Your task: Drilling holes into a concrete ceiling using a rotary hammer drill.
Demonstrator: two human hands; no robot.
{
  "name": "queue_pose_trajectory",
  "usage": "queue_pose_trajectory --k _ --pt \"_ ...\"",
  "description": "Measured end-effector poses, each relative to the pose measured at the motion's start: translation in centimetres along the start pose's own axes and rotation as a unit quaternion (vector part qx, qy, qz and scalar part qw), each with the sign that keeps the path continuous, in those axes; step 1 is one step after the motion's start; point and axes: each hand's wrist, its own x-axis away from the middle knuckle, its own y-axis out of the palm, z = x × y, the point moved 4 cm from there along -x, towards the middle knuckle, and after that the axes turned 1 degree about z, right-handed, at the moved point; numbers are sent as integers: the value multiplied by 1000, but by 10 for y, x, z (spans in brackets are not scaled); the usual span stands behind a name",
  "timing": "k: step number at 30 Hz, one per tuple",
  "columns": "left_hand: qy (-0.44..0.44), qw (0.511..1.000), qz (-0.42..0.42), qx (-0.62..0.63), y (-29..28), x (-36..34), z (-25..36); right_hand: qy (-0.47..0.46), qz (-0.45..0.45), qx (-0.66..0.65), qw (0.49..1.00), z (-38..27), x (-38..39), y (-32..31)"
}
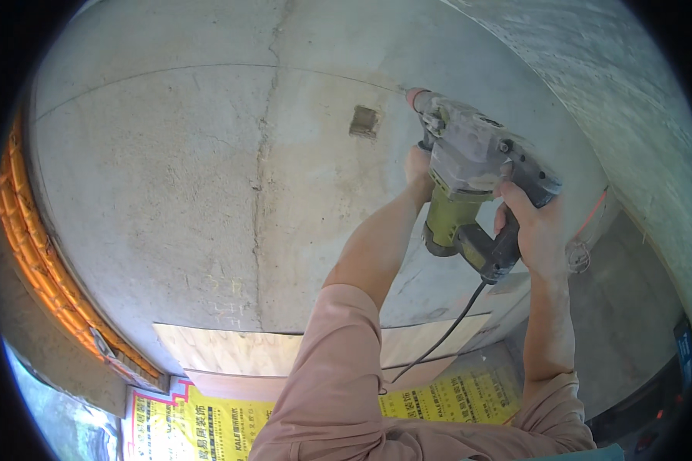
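Note:
I hold a dusty grey and olive-green rotary hammer [469,161] up against a concrete wall [169,177]. My left hand [417,170] is closed on its front side handle, near the reddish nose. My right hand [536,227] grips the black rear handle, from which a black power cord [450,334] hangs. The tool's nose points at a thin line on the wall, just right of a small square recess [364,121]; whether its tip touches is too small to tell.
Along the left edge runs a stack of orange bricks [58,273] beside a bright opening [54,407]. Wooden boards [215,346] lean at the wall's foot above yellow printed floor sheeting [231,411]. A concrete surface [623,92] curves along the right, with coiled wire [579,257] lower down.

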Motion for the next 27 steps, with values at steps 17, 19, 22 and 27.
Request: queue_pose_trajectory --k 17,19,22,27 --pt "-384 796 -192 426 -75 308 -343 348 -160 -108 918 154 154 -22" --pt "-388 811 -247 360 -85 354 -355 431 -141 -109 885 187 180 -25" --pt "-414 889 -192 -40 -121 401 -346 494 -73 -153 852 226 213 -39" --pt "-360 867 -174 -299 -140 353 -264 516 -37 -204 831 271 261 -46"
